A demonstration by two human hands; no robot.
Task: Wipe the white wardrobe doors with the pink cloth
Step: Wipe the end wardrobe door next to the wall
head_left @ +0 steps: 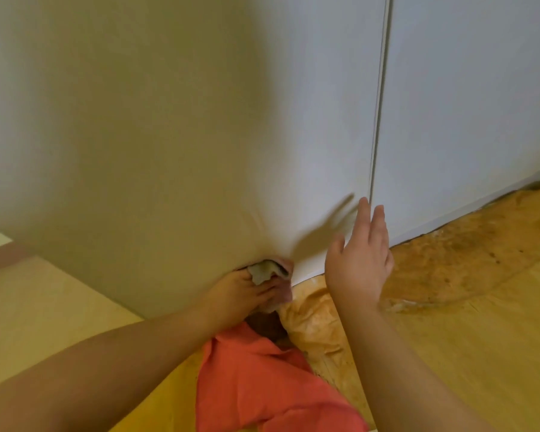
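**Cloth pressed low against a wardrobe door**

The left hand [247,288] grips a bunched pink cloth [275,282] (its folds look pale and greyish in places), pushing it against the bottom edge of the left white wardrobe door [175,135]. The right hand [360,257] is open and empty, fingers spread, raised near the seam beside the right door [468,113]. Below lies a yellowish wooden floor [468,344] and a coral-red garment [256,385].

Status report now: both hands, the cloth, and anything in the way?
Left hand presses cloth on left door bottom edge. Right hand open, empty. Nothing in the way.
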